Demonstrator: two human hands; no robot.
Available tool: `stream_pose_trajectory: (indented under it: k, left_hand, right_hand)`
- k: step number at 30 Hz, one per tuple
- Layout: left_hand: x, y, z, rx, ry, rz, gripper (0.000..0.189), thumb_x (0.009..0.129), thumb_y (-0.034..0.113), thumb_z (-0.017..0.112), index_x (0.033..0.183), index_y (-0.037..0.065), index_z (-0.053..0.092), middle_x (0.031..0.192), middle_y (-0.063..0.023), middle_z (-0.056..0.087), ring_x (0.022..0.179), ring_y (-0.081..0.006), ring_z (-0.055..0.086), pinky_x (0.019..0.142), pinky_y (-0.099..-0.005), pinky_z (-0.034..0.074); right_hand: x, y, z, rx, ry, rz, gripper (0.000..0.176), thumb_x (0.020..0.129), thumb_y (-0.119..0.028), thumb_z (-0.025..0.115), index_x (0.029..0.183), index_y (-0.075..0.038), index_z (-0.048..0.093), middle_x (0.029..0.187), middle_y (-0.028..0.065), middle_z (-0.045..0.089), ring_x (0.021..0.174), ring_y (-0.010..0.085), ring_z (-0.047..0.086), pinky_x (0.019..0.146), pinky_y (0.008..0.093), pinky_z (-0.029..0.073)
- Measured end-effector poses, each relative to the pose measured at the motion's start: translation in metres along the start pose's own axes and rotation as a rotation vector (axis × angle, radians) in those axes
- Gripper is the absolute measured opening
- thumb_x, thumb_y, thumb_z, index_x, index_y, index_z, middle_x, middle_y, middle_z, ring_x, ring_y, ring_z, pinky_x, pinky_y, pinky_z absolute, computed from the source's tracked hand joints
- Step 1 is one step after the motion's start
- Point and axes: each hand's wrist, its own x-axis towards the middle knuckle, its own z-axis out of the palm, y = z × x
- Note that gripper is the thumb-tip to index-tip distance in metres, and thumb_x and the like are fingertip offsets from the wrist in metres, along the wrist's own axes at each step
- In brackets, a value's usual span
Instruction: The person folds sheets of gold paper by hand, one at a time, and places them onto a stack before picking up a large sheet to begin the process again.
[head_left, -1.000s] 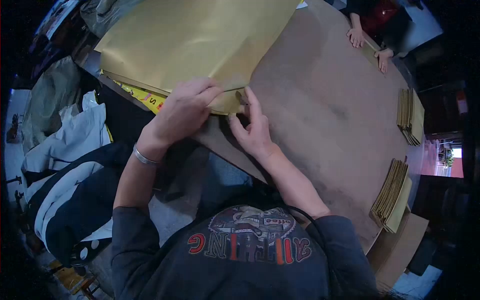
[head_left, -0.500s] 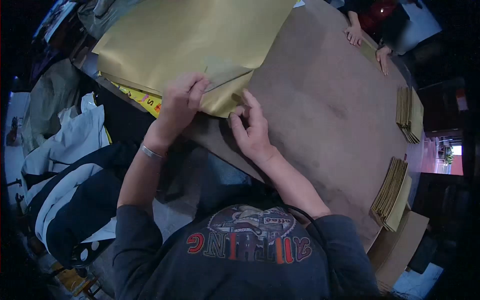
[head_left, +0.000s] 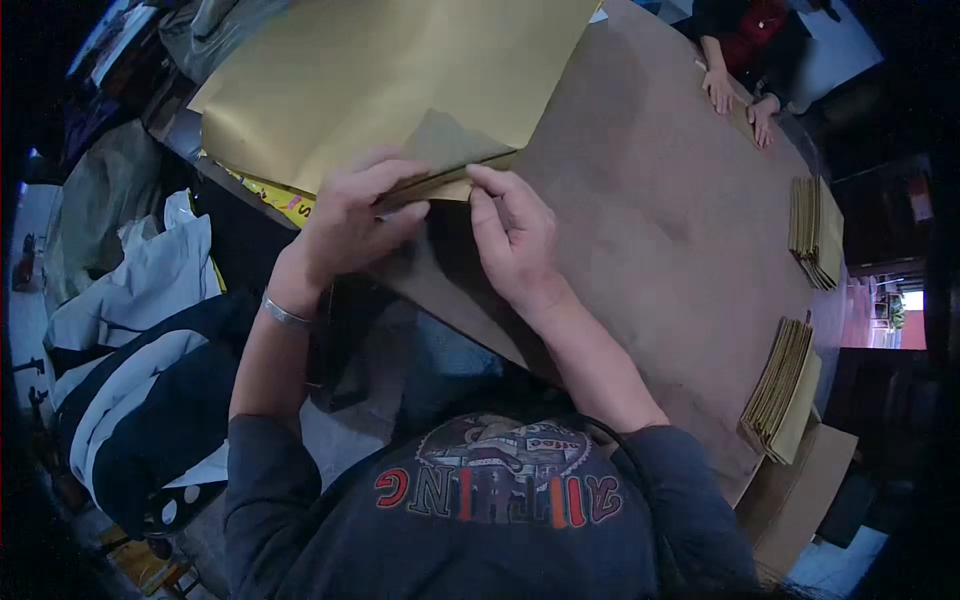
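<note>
A large gold paper sheet (head_left: 400, 70) lies across the far left part of the table, its near corner folded over at the edge by me. My left hand (head_left: 350, 215) is closed on the left part of this folded edge, thumb below and fingers above. At the right part of the same fold, my right hand (head_left: 518, 235) pinches the paper between thumb and fingertips. A greyer patch shows on the sheet just beyond the fold. Under its left side, a yellow printed packet (head_left: 285, 200) sticks out.
Brown table (head_left: 640, 230) extends to the right. Two bundles of folded gold paper stand along its right edge, a farther bundle (head_left: 815, 232) and a nearer bundle (head_left: 780, 390). An open cardboard box (head_left: 800, 490) sits below. Across the table, another person's hands (head_left: 740, 105) press on a gold strip.
The near corner has gone from a loose flap to a narrow folded strip. My left hand has turned with its thumb under the edge; the other person's hands have shifted slightly.
</note>
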Motion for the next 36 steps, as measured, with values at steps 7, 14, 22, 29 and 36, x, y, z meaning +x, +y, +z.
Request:
stream_pose_trajectory:
  k: [7,14,22,29,36]
  left_hand:
    - [-0.003,-0.028,0.019,0.013,0.093,0.01,0.012,0.082,0.009,0.07,0.09,0.0,0.069,0.076,-0.0133,0.063,0.069,-0.0293,0.059,0.063,-0.0363,0.047]
    - [-0.001,-0.033,0.018,-0.028,0.098,-0.175,0.01,0.082,0.009,0.07,0.083,-0.001,0.07,0.071,-0.0115,0.062,0.064,-0.022,0.058,0.059,-0.0327,0.045]
    - [-0.002,-0.036,0.021,-0.123,0.124,-0.209,0.01,0.079,0.009,0.075,0.081,0.0,0.07,0.07,-0.0081,0.062,0.064,-0.017,0.058,0.06,-0.0298,0.045]
    - [-0.003,-0.038,0.021,-0.156,0.102,-0.18,0.012,0.077,0.009,0.077,0.077,0.0,0.068,0.069,-0.0076,0.062,0.063,-0.0171,0.058,0.059,-0.0301,0.045]
    - [-0.001,-0.031,0.018,-0.069,0.085,-0.094,0.016,0.074,0.01,0.08,0.074,0.001,0.067,0.068,-0.0081,0.061,0.062,-0.0192,0.058,0.058,-0.0307,0.045]
  right_hand:
    - [0.01,0.0,0.007,0.043,0.02,-0.033,0.022,0.088,-0.005,0.06,0.109,-0.001,0.061,0.091,0.0167,0.064,0.084,0.0332,0.063,0.074,0.0394,0.051]
    - [-0.013,0.016,0.0,-0.074,-0.072,0.014,0.018,0.09,-0.004,0.06,0.107,-0.001,0.063,0.092,0.013,0.067,0.085,0.0246,0.067,0.074,0.0333,0.052]
    - [-0.014,0.038,0.008,-0.155,-0.135,0.019,0.017,0.088,-0.011,0.062,0.1,0.0,0.065,0.094,0.02,0.066,0.086,0.0367,0.064,0.076,0.0416,0.051]
    - [-0.003,0.054,0.024,-0.338,-0.338,0.199,0.024,0.088,-0.023,0.059,0.094,-0.001,0.067,0.099,0.0219,0.065,0.096,0.0409,0.059,0.085,0.0516,0.047]
    - [-0.006,0.062,0.007,-0.319,-0.213,0.089,0.016,0.086,-0.014,0.058,0.089,0.001,0.063,0.085,0.024,0.063,0.085,0.043,0.06,0.075,0.0499,0.048]
